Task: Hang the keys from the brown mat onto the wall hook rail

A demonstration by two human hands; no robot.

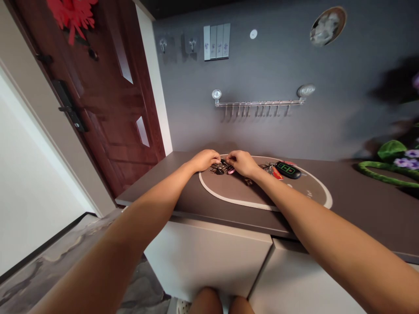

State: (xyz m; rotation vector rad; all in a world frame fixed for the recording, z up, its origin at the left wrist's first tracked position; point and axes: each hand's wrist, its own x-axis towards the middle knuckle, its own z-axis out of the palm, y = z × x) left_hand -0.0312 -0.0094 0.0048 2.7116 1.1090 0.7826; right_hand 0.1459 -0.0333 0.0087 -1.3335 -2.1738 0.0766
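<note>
On the brown oval mat [235, 201] with a pale rim lies a bunch of keys [220, 169] at its left end. My left hand [207, 159] is closed on the left side of this bunch, fingertips pinched on the keys. From the right, my right hand [241, 162] pinches the same bunch, close to a small pink piece. Right of my right wrist are a black key fob [288, 170] with green-outlined buttons, a red tag [277, 173] and more keys, partly hidden by my forearm.
A hook rail [258, 104] is fixed to the grey wall behind the dark counter [188, 196]. Green leaves and purple flowers [407, 162] stand at the far right. A dark red door [111, 109] is on the left, white cabinet doors [212, 253] below.
</note>
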